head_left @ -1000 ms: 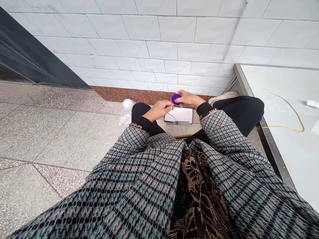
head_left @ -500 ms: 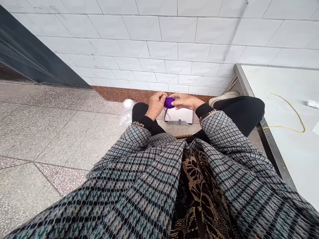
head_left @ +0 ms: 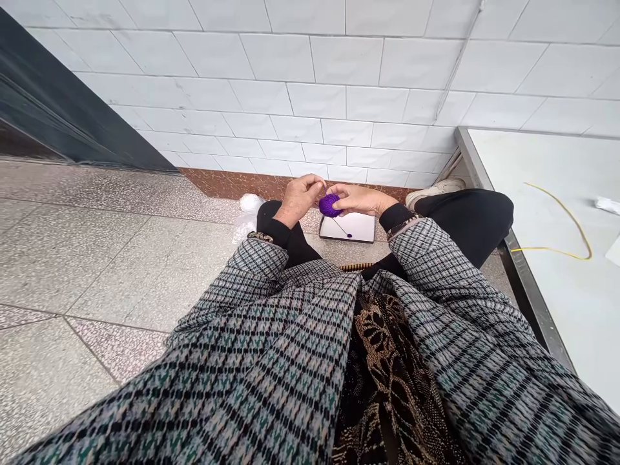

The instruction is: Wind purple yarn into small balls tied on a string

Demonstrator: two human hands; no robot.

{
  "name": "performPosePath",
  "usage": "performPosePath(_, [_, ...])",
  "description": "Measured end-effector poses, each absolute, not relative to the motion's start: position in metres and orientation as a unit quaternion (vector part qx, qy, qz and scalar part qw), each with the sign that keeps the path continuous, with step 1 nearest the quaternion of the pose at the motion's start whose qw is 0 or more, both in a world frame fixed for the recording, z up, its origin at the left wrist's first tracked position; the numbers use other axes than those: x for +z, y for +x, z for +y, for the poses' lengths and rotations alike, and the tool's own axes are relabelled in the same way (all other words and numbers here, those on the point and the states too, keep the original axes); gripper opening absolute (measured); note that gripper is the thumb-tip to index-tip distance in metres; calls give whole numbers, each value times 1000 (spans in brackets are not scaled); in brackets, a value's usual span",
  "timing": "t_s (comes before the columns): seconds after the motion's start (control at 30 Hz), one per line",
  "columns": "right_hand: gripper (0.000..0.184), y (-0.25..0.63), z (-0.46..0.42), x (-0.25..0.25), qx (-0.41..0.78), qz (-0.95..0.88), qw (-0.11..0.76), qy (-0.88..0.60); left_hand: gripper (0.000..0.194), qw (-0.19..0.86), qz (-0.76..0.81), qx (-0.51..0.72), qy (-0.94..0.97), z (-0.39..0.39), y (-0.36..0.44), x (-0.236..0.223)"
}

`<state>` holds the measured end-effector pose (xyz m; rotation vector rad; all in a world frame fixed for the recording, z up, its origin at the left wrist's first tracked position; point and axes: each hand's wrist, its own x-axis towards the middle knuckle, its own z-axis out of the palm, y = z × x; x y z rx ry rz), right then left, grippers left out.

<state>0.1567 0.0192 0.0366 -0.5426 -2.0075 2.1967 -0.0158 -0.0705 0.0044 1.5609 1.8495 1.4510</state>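
Gripping purple yarn ball point(head_left: 329, 206): right hand point(head_left: 360, 199). Left hand point(head_left: 301, 197) pinching yarn strand point(head_left: 325, 188) just beside ball. Black-rimmed white box point(head_left: 363, 224) below.

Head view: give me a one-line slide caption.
The right hand holds a purple yarn ball, the left hand close beside it, with a dark strand running over a black-edged white tray.

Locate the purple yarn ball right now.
In the head view, the purple yarn ball is near centre, held by the right hand beside the left hand, above the black-edged white tray.
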Motion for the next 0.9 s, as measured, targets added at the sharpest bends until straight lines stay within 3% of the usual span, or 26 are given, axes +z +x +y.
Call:
performPosePath(0.17, [34,153,22,41,771,-594,154,-172,16,240,653,514,503,-66,-5,-22])
performPosePath(0.27, [35,148,31,35,726,-597,240,-241,20,297,628,453,559,-71,8,-27])
performPosePath(0.33, [35,146,37,29,661,-637,251,-306,21,288,612,410,612,-76,12,-20])
performPosePath(0.53, [35,155,36,25,570,-751,77,-324,20,144,647,391,638,-84,-5,17])
performPosePath(0.7, [31,162,22,39,639,-744,0,-196,17,174,649,423,608,-79,-17,15])
performPosePath(0.9, [37,154,27,42,734,-628,194,-171,17,263,636,470,552,-72,-5,-14])
